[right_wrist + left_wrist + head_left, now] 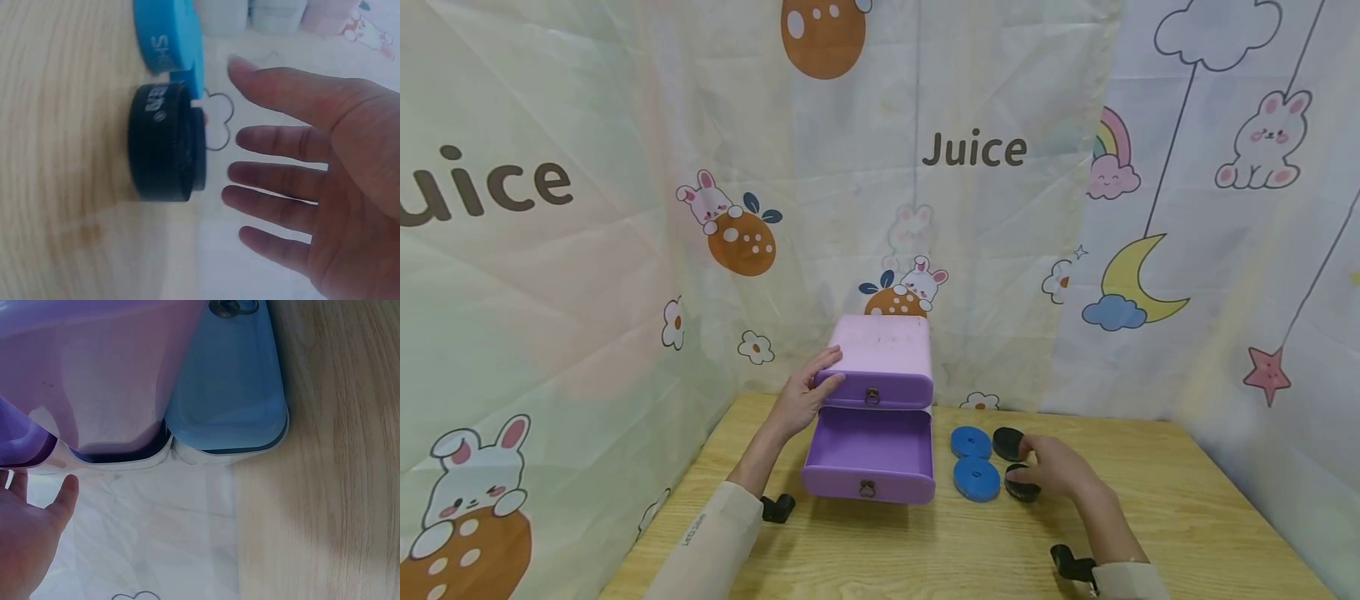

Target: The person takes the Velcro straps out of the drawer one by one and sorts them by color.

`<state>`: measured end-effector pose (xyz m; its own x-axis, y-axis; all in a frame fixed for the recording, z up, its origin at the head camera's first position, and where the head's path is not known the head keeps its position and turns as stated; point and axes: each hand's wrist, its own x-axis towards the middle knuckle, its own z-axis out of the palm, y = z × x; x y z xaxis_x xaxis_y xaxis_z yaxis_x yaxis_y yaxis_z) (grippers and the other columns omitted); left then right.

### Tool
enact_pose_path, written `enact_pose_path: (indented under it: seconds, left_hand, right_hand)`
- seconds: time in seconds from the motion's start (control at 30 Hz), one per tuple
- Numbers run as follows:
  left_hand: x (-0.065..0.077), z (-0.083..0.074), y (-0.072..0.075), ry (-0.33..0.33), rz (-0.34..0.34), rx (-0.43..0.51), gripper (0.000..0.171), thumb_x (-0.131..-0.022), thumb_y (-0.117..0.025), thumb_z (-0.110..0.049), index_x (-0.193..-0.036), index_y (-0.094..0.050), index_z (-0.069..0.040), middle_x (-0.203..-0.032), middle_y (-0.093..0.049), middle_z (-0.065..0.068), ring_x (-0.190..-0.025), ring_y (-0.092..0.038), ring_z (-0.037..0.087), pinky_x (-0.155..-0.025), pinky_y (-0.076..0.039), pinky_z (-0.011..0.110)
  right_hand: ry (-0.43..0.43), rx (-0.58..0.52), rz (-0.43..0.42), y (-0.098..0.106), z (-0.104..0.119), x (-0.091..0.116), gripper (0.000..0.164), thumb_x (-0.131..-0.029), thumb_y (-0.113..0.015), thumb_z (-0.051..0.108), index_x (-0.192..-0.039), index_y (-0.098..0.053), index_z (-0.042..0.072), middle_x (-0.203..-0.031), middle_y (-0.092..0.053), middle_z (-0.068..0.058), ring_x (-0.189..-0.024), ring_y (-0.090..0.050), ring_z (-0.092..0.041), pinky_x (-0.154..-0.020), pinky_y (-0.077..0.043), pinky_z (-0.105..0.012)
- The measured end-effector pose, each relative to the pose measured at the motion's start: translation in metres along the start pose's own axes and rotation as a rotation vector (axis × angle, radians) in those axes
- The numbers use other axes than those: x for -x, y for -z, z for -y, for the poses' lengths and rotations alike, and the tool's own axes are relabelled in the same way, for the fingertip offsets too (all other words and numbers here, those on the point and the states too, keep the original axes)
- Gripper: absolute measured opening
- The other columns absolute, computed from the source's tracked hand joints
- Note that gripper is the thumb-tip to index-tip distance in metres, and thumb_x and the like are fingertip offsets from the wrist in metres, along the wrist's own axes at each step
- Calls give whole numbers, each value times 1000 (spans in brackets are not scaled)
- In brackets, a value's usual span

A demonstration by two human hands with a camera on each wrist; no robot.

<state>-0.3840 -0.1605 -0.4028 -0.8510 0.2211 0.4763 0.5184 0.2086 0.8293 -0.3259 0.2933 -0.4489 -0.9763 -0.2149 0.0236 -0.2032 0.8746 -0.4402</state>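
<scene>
A small drawer cabinet (883, 343) has a pale pink top and a closed purple upper drawer (895, 392). Below it, a purple drawer (867, 446) is pulled out, with nothing seen inside. The left wrist view also shows a closed blue bottom drawer (231, 381). My left hand (799, 400) rests against the cabinet's upper left corner, thumb at the top drawer's front. My right hand (1060, 467) is over two thick black discs (1007, 442), its fingers extended. From the right wrist, a gap shows between those fingers and the near black disc (159, 144).
Two blue discs (977, 479) with small centre holes lie between the cabinet and the black ones. All stand on a wood-grain table (970, 558). Printed cloth (1000, 250) hangs behind and at both sides. A black wrist mount (777, 508) shows by the left sleeve.
</scene>
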Motion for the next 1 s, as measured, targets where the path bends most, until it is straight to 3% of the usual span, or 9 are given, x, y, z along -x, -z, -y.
enact_pose_path:
  seconds: [0.2, 0.57, 0.73, 1.0]
  left_hand:
    - [1, 1, 0, -9, -3, -10, 52, -103, -66, -28, -152, -55, -13, -167, -38, 2, -161, -23, 25, -128, -25, 49]
    - [0, 1, 0, -16, -3, -4, 52, -103, -67, -26, -151, -55, -12, -167, -38, 4, -161, -23, 27, -127, -25, 50]
    - [-1, 1, 0, -32, 3, 24, 52, -103, -68, -25, -151, -55, -9, -167, -38, 7, -162, -18, 29, -129, -21, 51]
    - [-1, 2, 0, -20, 6, 22, 52, -103, -68, -26, -151, -55, -11, -167, -38, 5, -162, -19, 26, -129, -23, 48]
  right_hand:
    - [114, 12, -106, 7, 19, 1, 54, -94, -78, 39, -129, -66, 0, -128, -69, -18, -117, -65, -40, -94, -56, -57]
    - [308, 48, -268, 17, 76, 13, 52, -95, -76, 40, -135, -66, 8, -143, -63, -17, -133, -58, -42, -106, -50, -61]
    - [359, 56, -277, 13, 95, 17, 51, -94, -77, 39, -134, -66, 10, -146, -61, -16, -134, -58, -41, -106, -50, -60]
    - [402, 49, -271, 7, 118, 22, 56, -94, -77, 44, -137, -65, 12, -146, -61, -12, -136, -57, -39, -108, -49, -60]
